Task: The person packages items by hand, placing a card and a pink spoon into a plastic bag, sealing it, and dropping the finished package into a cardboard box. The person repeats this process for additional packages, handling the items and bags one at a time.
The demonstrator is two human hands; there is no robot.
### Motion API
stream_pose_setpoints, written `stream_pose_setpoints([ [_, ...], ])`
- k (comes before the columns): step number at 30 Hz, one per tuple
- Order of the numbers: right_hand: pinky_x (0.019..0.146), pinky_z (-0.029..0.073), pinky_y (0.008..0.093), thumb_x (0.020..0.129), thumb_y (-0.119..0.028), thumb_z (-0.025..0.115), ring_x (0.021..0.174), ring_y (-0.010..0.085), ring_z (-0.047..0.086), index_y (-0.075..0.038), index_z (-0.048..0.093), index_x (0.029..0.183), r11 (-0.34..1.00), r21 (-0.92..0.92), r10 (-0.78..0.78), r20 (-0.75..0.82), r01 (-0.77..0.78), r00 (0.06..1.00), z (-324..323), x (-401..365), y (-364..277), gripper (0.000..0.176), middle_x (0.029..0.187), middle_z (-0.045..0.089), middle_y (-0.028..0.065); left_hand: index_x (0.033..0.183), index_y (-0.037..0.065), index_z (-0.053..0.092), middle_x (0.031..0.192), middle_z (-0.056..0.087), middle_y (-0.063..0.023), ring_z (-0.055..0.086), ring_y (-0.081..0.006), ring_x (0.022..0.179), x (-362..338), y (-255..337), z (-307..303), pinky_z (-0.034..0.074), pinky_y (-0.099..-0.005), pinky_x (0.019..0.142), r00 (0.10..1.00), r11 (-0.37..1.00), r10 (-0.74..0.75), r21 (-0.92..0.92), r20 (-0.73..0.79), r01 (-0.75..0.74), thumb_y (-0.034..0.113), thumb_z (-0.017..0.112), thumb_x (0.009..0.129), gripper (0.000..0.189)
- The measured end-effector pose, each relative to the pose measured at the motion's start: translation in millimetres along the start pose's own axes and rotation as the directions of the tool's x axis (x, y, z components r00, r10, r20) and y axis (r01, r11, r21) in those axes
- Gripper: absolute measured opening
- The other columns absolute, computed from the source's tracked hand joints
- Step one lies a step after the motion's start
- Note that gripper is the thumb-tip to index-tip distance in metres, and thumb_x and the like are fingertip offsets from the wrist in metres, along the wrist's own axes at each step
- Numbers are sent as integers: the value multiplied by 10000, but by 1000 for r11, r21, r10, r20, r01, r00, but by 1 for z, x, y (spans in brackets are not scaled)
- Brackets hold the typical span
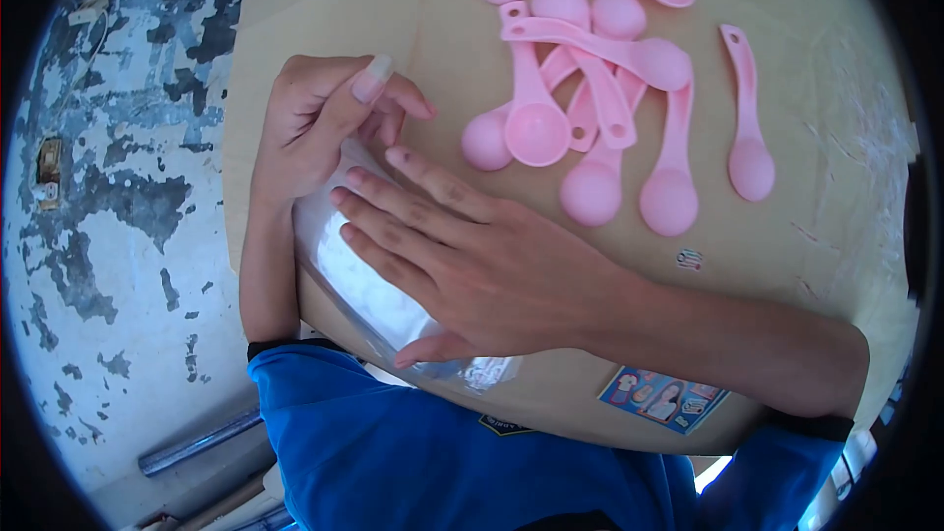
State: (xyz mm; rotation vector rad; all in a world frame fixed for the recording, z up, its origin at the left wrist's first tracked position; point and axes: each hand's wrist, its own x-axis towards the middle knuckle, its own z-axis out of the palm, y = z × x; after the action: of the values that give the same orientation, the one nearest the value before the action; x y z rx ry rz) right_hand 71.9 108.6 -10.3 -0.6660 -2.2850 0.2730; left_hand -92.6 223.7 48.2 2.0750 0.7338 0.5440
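Note:
My left hand (329, 118) is curled at the upper end of a clear plastic bag (369, 290), thumb up and fingers bent; the bag's end runs into its palm. My right hand (462, 256) lies across the bag with its fingers stretched out and slightly apart, palm down. The bag slants down toward the table's near edge, its lower end crinkled. Beyond my hands lies a loose pile of several pink spoons (538, 133), some crossing over others. One pink spoon (751, 169) lies apart on the right.
The spoons rest on a brown tabletop (806, 236). A small sticker (689, 259) lies right of my right hand. A colourful printed card (661, 399) sits near the front edge, partly under my right forearm. A wall with peeling paint (128, 187) stands at the left.

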Motion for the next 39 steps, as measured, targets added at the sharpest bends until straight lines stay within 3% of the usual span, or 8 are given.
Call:
stream_pose_setpoints([
  [5,1174,169,462,864,-670,388,1372,358,333,106,490,1294,1000,9,20,27,-20,999,0,0,0,893,1388,465,224,809,-35,693,583,590,-67,550,-114,497,-1,-1,1,427,-239,481,994,998,-24,54,104,18,232,454,986,400],
  [8,1175,173,460,861,-674,388,1365,361,344,111,509,1272,1000,1,21,33,-21,999,-1,0,1,894,1372,480,226,725,-25,656,561,553,-64,537,-142,480,0,-4,1,409,-250,467,990,997,67,21,120,-70,245,447,958,413],
  [14,1183,169,455,861,-674,386,1367,360,343,83,556,1236,997,-71,40,43,-37,998,-5,2,-1,861,1354,502,219,607,2,509,561,497,-66,488,-188,461,2,-19,-4,339,-278,437,952,974,227,-38,206,-224,267,515,768,310],
  [22,1187,177,445,861,-675,378,1353,343,371,45,588,1211,993,-111,48,78,-39,996,-7,3,-1,828,1329,533,201,639,-4,520,587,502,-53,458,-170,476,-1,-11,-4,301,-277,441,958,976,202,-118,204,-181,263,535,714,278],
  [26,1178,187,501,883,-676,330,1283,291,473,10,562,1257,991,-131,46,121,-30,992,-11,5,-2,815,1303,559,164,643,-6,522,598,507,-60,466,-177,480,0,-12,-3,306,-280,444,950,968,228,-152,213,-199,257,536,714,273],
  [29,1176,196,498,887,-671,332,1282,292,473,11,562,1257,991,-130,48,128,-32,991,-12,5,-2,809,1302,560,164,576,-7,553,526,514,-87,459,-184,457,-1,-9,2,304,-285,428,975,980,169,-130,147,-151,411,523,707,439],
  [32,1178,196,478,886,-663,348,1300,306,447,22,568,1245,991,-128,48,121,-32,992,-12,5,-1,804,1309,553,173,644,-13,524,597,507,-71,485,-197,487,2,-12,-4,322,-286,452,947,970,223,-149,231,-192,236,535,690,254],
  [39,1184,175,444,884,-646,374,1350,347,374,52,570,1231,989,-144,44,78,-33,996,-7,2,-1,805,1332,530,200,628,-8,534,592,509,-72,485,-206,492,1,-13,-3,329,-290,457,951,972,219,-139,219,-192,212,549,661,223],
])
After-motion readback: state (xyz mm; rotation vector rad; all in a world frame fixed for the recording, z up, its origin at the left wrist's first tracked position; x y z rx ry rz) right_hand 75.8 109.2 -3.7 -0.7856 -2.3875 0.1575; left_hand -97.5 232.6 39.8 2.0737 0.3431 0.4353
